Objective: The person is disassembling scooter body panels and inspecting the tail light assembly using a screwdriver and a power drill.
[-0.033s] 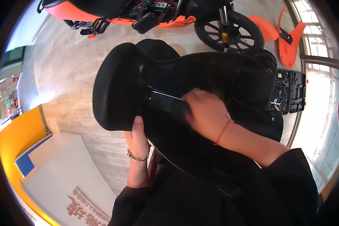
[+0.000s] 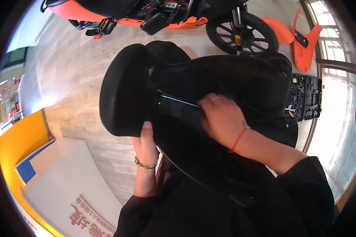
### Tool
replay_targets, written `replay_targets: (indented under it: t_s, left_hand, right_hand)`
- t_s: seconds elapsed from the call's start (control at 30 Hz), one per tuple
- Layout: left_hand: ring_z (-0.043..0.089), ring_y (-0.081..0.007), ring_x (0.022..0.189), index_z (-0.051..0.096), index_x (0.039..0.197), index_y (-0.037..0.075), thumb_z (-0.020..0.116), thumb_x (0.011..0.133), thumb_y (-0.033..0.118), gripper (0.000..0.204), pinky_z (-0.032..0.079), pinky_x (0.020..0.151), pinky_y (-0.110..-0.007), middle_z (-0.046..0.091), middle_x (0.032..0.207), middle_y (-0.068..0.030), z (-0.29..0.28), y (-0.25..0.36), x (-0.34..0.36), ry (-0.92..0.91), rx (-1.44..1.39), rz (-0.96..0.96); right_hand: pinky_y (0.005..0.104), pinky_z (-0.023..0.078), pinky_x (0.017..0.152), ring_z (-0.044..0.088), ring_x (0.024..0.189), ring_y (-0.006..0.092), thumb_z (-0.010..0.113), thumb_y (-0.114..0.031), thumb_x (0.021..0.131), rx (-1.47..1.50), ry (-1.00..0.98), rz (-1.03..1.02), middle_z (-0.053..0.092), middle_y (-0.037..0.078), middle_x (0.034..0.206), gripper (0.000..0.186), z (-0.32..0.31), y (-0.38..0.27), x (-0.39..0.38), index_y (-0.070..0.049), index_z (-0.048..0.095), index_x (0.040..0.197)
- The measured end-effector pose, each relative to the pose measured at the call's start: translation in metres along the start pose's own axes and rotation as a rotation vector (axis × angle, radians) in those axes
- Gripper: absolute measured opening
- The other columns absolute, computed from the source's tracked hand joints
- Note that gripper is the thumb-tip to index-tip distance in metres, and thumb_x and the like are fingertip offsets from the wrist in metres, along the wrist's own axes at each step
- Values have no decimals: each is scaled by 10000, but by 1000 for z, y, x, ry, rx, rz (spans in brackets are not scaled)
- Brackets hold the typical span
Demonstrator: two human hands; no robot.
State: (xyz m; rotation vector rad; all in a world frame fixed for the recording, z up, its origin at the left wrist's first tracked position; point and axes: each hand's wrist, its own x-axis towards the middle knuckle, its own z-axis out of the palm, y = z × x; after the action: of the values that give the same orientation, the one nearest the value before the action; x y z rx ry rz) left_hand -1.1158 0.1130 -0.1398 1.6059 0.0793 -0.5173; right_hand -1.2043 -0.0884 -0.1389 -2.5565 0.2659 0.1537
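Note:
A large black moulded part, shaped like a scooter seat, lies across my lap. My left hand grips its near left edge, thumb on top and the other fingers hidden underneath. My right hand is closed around one end of a thin, shiny metal rod. The rod's far end reaches a spot near small bright fittings in the recessed middle of the part. My fingers cover the rest of the rod, so its exact kind cannot be made out.
An orange and black scooter with exposed inner parts stands ahead, its front wheel beyond the black part. An orange body panel leans at the far right. Below it lies an open tool case. A white sign board stands at left.
My right hand has shifted slightly to the right, and more of the metal rod shows. My left hand keeps its hold on the edge.

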Motion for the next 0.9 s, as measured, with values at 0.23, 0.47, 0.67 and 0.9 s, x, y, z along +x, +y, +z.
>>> replay_targets:
  t_s: [0.23,0.47,0.67,0.9]
  left_hand:
    - [542,-177,955,513,1093,-47,429,878,244,371,426,836,-297,566,1047,-106,4,6,3,24,-31,-48]
    - [548,-182,963,513,1109,-48,439,872,236,376,427,849,-299,569,1062,-106,5,11,7,55,-58,-66]
    - [446,-186,1078,466,1188,-65,465,849,131,391,332,931,-294,500,1178,-103,10,15,8,4,17,16]
    - [463,-174,1081,465,1193,-23,479,859,206,405,340,946,-302,504,1167,-83,17,25,12,97,61,-2]
  right_hand:
    - [371,471,718,605,815,294,599,-39,675,-203,-538,-13,593,154,861,316,0,28,-3,-34,509,977]
    - [404,464,766,588,863,340,551,-32,773,212,-455,154,593,191,897,233,-36,38,-23,-4,482,995]
    - [418,455,768,573,865,370,576,-48,796,446,-455,100,575,209,913,294,-28,47,-29,-9,466,1066]
    - [406,457,760,580,859,353,569,-41,804,581,-439,163,572,196,898,284,-17,48,-32,-15,465,1067]
